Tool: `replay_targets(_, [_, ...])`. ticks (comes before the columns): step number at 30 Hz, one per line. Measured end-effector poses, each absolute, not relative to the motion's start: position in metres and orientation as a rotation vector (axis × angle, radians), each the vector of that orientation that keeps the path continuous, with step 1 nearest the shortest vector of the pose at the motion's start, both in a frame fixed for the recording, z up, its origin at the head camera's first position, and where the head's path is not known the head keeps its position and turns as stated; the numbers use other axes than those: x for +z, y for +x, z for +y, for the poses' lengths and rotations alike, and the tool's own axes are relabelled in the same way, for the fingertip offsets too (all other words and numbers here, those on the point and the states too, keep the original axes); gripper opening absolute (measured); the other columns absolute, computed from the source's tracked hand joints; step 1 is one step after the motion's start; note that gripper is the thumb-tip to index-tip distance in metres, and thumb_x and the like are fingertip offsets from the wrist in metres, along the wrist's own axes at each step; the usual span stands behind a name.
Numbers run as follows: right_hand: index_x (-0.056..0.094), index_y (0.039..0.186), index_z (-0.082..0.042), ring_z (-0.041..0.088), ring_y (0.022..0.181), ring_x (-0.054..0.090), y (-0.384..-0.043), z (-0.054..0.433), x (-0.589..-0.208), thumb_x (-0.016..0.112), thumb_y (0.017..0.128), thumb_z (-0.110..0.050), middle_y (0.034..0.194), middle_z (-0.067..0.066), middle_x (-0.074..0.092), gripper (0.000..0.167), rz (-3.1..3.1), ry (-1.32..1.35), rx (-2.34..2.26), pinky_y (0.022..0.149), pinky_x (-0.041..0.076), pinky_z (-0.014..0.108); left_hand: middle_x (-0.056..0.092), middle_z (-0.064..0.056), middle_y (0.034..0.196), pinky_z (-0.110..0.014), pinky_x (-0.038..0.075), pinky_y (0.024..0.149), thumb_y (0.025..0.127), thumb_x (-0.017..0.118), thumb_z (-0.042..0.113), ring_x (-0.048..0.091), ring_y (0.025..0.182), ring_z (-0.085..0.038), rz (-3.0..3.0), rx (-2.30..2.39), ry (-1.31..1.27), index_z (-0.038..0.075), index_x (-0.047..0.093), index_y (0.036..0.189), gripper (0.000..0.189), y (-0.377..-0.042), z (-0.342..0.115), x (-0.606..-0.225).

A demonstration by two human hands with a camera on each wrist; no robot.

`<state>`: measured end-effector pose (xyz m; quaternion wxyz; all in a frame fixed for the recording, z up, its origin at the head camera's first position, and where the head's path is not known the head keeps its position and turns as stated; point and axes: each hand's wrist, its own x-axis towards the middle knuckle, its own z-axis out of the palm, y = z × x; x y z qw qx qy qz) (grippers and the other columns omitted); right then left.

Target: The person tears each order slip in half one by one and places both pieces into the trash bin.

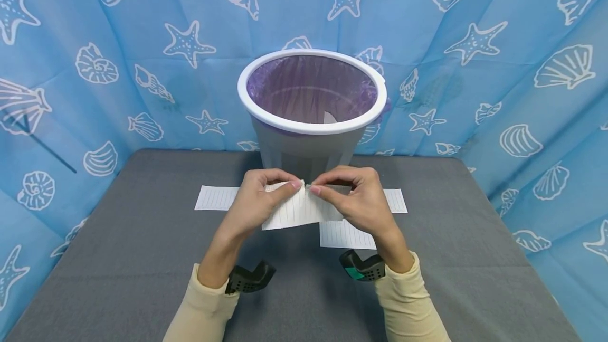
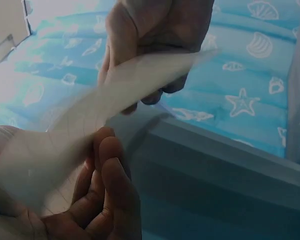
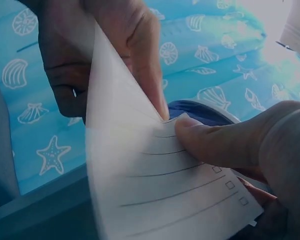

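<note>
A lined sheet of paper hangs between my two hands over the grey table. My left hand pinches its upper edge between thumb and fingers, and my right hand pinches the same edge close beside. At that edge, between the thumbs, a small notch shows. In the right wrist view the paper bends, with printed lines and small boxes along one side. The left wrist view shows the paper blurred and folding upward between both hands.
Just beyond the hands stands a grey bin with a white rim and purple liner; a white piece shows inside. Other lined papers lie on the table: at left, at right and nearer me. A blue curtain hangs behind.
</note>
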<state>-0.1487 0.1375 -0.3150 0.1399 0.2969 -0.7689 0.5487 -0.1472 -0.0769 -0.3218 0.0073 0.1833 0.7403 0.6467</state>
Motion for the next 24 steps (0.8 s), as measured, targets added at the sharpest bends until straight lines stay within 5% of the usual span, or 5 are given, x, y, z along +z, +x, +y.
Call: replay_targets(24, [0.077,0.09,-0.004,0.018,0.073,0.067,-0.14,0.146,-0.307,0.078,0.085,0.006,0.084,0.006,0.073,0.011,-2.116,0.773,1.631,0.07,0.055,0.028,0.071,-0.018,0.095,-0.028,0.054,0.06,0.096,0.071,0.01,0.067,0.073,-0.022,2.362,2.142,0.521,-0.008,0.073,0.105,0.02,-0.151,-0.094,-0.323])
